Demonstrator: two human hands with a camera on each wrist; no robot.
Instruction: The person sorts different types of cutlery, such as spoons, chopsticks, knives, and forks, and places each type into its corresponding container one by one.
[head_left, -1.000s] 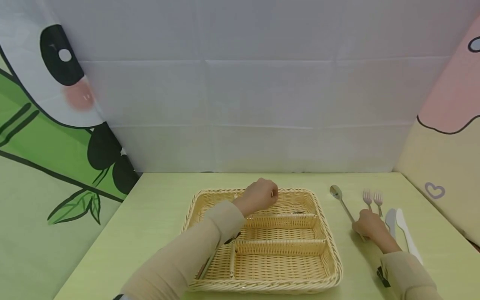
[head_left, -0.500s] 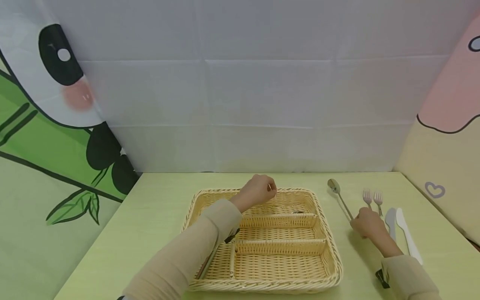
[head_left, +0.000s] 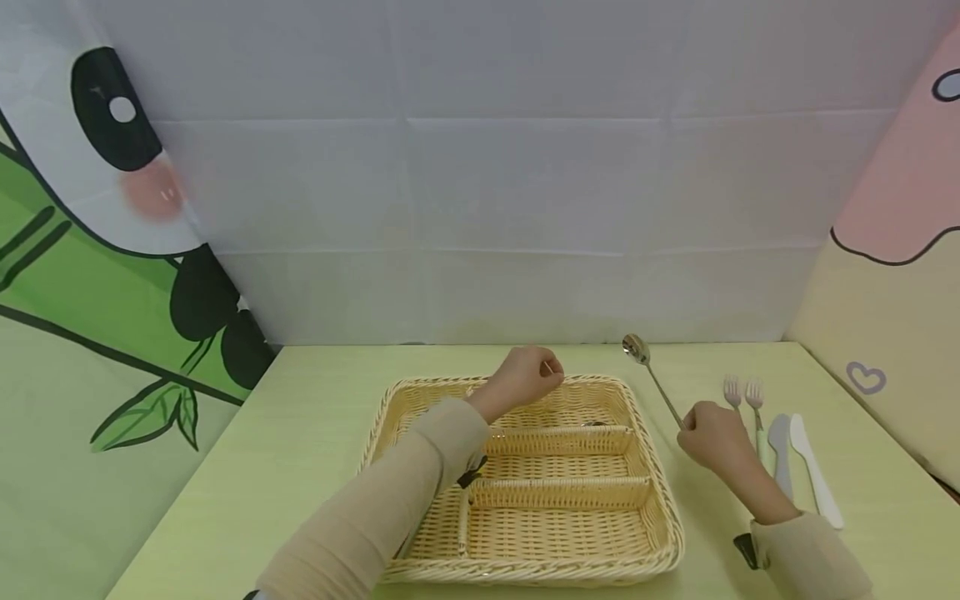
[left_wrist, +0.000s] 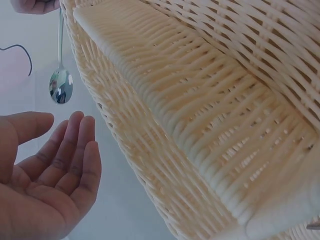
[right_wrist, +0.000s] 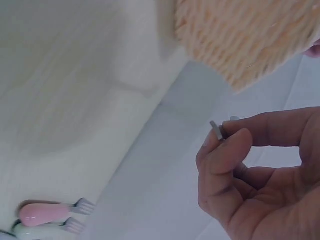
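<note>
A long-handled metal spoon (head_left: 636,348) is up off the table, pinched near the end of its handle by my right hand (head_left: 712,435). In the right wrist view, thumb and fingers press on the thin handle end (right_wrist: 217,131). My left hand (head_left: 527,375) hovers over the back of the wicker basket (head_left: 532,572). Its fingers are loosely curved around nothing in the left wrist view, and the spoon bowl (left_wrist: 61,86) hangs a short way from the fingertips. Dividers split the basket into compartments. A small shiny bit (head_left: 594,423) shows in the back compartment, its kind hidden.
Right of the basket lie a pink-handled fork (right_wrist: 46,213) and a pale green-handled fork (right_wrist: 42,230). Beside them are a grey knife (head_left: 781,450) and a white knife (head_left: 816,471). A pale wall sheet (head_left: 525,300) closes off the table's back.
My right hand has lifted the spoon and carried it left toward the basket's back right corner, uncovering more of the forks. My left hand has stayed over the basket, shifting only slightly.
</note>
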